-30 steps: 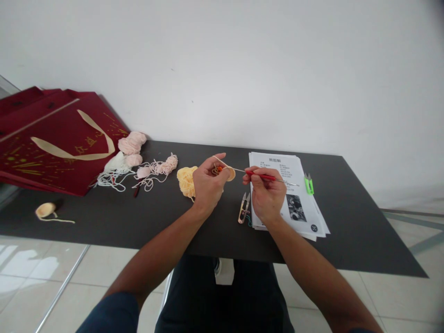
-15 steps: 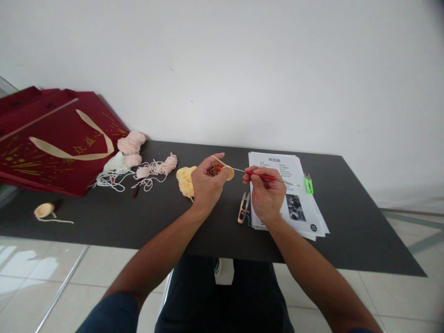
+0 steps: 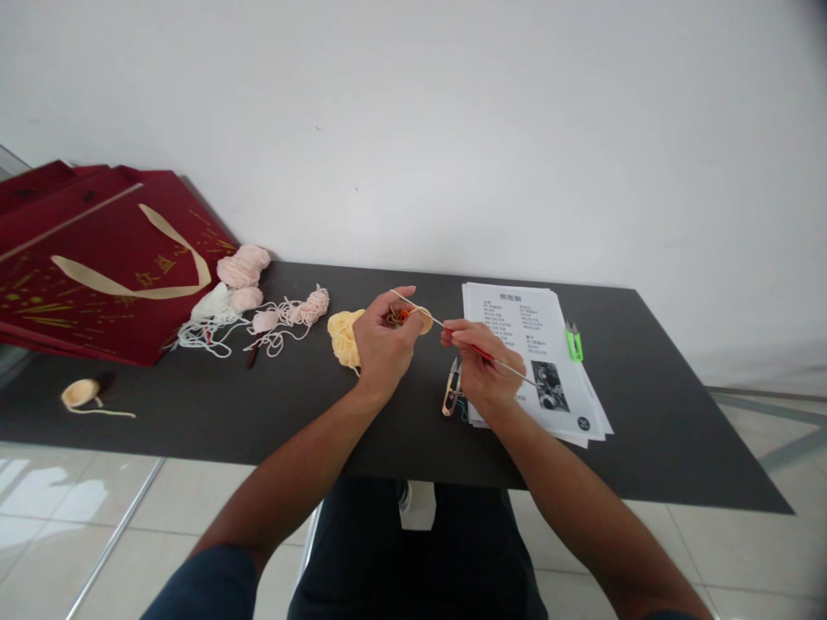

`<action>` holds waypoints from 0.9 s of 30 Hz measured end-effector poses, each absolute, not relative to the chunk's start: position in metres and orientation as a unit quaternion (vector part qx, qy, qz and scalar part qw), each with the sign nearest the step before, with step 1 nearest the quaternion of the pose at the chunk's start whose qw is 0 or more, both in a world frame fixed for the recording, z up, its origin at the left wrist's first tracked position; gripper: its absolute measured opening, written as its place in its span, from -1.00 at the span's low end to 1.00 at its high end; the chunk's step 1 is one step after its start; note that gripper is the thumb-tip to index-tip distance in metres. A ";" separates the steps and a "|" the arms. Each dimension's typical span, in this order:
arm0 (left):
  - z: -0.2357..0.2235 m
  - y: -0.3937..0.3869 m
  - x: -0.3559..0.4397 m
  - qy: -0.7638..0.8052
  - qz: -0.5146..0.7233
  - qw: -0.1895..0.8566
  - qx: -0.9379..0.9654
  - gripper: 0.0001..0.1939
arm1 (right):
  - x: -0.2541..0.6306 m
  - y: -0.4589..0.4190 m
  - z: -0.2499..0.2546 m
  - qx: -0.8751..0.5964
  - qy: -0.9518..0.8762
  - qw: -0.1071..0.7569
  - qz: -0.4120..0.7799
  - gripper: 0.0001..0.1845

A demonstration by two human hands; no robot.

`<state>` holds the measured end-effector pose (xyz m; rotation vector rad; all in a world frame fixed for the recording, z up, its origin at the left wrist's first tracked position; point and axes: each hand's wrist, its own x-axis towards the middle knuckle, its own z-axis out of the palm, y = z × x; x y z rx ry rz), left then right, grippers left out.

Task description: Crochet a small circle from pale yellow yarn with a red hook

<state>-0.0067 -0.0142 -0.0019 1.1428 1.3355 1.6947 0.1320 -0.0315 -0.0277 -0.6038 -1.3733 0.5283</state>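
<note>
The left hand (image 3: 386, 344), a little left of the papers (image 3: 513, 303), was partly curled, its thumb and fingers pinching a small yellow piece (image 3: 425, 322). A pale strand of yarn (image 3: 404, 299) ran from its raised forefinger toward that piece. The right hand (image 3: 488, 366), over the left side of the papers, was closed around a red-handled hook (image 3: 481, 351), whose back end slanted out above the page. Its front end pointed at the yellow piece, left of the papers, but whether the tip was in the stitches could not be told. Something orange (image 3: 404, 315) showed within the left hand, too covered by fingers to make out.

On the bench (image 3: 665, 413), a ball of yellow yarn (image 3: 345, 339) sat left of the papers, partly behind the left hand. Pale-handled snips (image 3: 448, 398) lay just beside the papers' left edge, partly hidden by the right hand; green snips (image 3: 575, 346) lay at their right edge. The right hand and forearm covered some of the print, and much of the rest was too small to read. A red bag (image 3: 109, 258), far left of the papers, was cut off by the view's edge.
</note>
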 end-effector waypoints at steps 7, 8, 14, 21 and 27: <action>-0.003 -0.014 -0.007 0.524 0.653 0.280 0.470 -0.70 | 0.126 -0.026 -0.029 -0.350 -0.461 0.718 0.387 -0.91; -0.003 -0.014 -0.007 0.525 0.652 0.277 0.472 -0.71 | 0.126 -0.026 -0.030 -0.350 -0.460 0.717 0.390 -0.91; -0.005 -0.011 -0.007 0.527 0.652 0.309 0.449 -0.70 | 0.131 -0.033 -0.032 -0.308 -0.601 0.694 0.249 -0.76; -0.005 -0.010 -0.006 0.502 0.669 0.364 0.408 -0.68 | 0.131 -0.035 -0.034 -0.302 -0.616 0.686 0.242 -0.70; -0.005 -0.009 -0.006 0.502 0.674 0.364 0.401 -0.66 | 0.126 -0.020 -0.032 -0.331 -0.395 0.713 0.476 -0.91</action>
